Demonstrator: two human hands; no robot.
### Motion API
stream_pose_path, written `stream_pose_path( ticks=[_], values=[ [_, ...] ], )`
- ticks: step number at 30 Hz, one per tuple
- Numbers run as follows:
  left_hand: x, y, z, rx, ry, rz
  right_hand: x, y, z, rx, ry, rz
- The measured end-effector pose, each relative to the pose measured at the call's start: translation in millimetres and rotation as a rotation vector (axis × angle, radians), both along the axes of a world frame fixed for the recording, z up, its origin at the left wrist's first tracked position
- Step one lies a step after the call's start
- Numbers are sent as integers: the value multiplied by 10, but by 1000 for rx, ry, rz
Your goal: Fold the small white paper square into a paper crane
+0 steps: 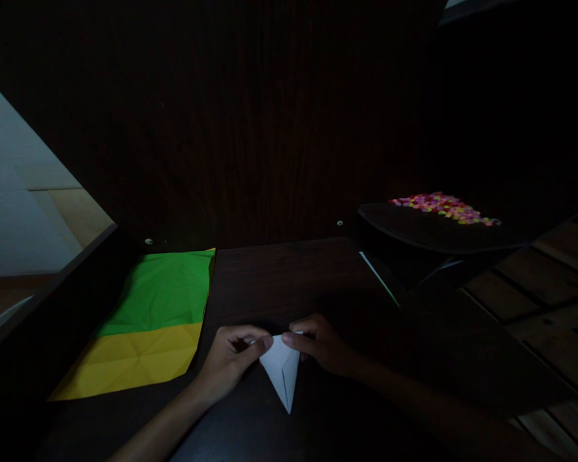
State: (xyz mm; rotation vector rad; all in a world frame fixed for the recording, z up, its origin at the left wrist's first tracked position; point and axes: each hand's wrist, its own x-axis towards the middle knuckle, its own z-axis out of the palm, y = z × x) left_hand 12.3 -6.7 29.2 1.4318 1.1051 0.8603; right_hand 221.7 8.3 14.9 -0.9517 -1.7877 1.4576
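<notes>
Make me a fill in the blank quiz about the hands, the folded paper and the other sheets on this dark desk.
1. Both hands, the left hand and the right hand, pinch the wide top edge of a folded paper whose colour is ____.
2. The folded paper's sharp tip points ____ the person.
3. The green sheet overlaps a sheet coloured ____.
4. These flat sheets lie to the ____ of the hands.

Missing words: white; toward; yellow; left

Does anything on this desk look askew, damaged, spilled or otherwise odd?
Nothing is spilled or damaged. The left hand and right hand pinch a folded white paper on the dark desk. The green sheet and the yellow sheet are heavily creased; the scene is very dim.
</notes>
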Motion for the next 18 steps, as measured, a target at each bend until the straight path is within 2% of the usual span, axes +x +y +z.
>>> stream_pose_path(
  ticks=[8, 18],
  values=[
    [6, 1, -10, -3, -2, -11, 2, 9, -19, -41, 36, 27],
    [70, -15, 8, 22, -9, -41, -30, 0, -43, 58, 4, 52]
  ],
)
